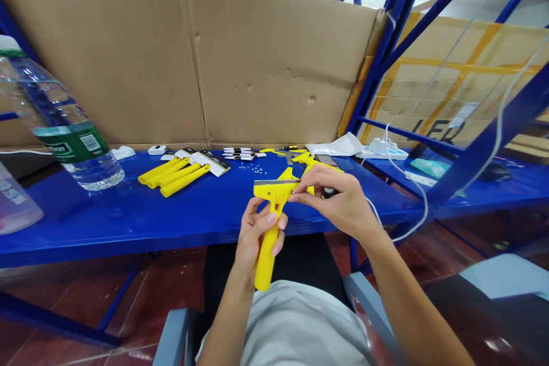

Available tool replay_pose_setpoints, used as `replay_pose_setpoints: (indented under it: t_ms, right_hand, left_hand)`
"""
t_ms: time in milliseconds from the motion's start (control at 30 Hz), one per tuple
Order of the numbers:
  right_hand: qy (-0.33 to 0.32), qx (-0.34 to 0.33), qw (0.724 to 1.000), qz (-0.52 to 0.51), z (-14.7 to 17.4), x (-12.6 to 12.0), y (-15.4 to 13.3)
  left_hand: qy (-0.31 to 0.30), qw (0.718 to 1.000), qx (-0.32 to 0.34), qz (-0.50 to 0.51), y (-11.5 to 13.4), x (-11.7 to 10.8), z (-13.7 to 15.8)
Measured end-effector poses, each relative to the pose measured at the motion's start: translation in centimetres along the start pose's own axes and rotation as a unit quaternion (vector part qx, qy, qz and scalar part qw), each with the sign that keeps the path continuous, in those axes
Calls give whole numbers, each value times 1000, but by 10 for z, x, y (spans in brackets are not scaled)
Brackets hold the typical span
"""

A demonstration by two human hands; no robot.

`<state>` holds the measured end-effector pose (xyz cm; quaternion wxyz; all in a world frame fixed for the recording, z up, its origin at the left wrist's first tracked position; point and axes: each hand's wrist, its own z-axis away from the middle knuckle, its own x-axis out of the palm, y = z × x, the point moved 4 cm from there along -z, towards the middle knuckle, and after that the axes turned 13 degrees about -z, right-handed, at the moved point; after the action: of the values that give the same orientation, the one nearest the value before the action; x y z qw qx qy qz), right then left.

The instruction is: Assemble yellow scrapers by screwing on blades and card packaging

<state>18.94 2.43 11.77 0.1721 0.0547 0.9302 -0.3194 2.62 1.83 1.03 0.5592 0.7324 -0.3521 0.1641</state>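
Observation:
My left hand (259, 234) is wrapped round the handle of a yellow scraper (266, 257), held upright over the front edge of the blue table. A metal blade lies along the top of its wide head. My right hand (332, 194) pinches at the right end of that head, thumb and finger pressed close to a hole there. Whatever tiny piece sits in that pinch is too small to make out. Just behind lie more yellow scraper parts (305, 159). Small screws (257, 170) are scattered on the table beyond the scraper.
Several yellow scrapers with black-and-white card heads (184, 180) lie at left. Stacked small packs (238, 153) sit at the back. A water bottle (79, 143) and a clear plastic cup (15, 200) stand far left. A white plastic bag (338, 145), a power strip (384, 150) and blue rack posts are right.

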Motion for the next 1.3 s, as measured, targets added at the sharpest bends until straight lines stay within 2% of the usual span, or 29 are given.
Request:
replay_pose_setpoints:
  t_ms: [267,467,567,767,867,1067,1300]
  right_hand:
    - [-29,2,999,17,4,-3,-10]
    - [4,44,999,19,5,-6,-8]
    - [-1,69,997,21,5,-7,-6]
    - [-2,71,997,34,4,-10,0]
    - [10,72,997,34,4,-5,2]
    - [24,27,997,71,-1,13,-7]
    - [-4,22,996,85,-19,25,-15]
  left_hand:
    - [1,1000,-2,16,-1,4,2]
    - [-6,1000,8,12,-3,4,1]
    - [-17,1000,4,-6,-5,1,1]
    - [-17,1000,-12,-6,-8,-5,-1]
    - [-9,1000,-9,-4,-6,-7,-2]
    - [14,999,20,-21,-4,-12,-5]
    - [46,995,83,-32,2,-22,-5]
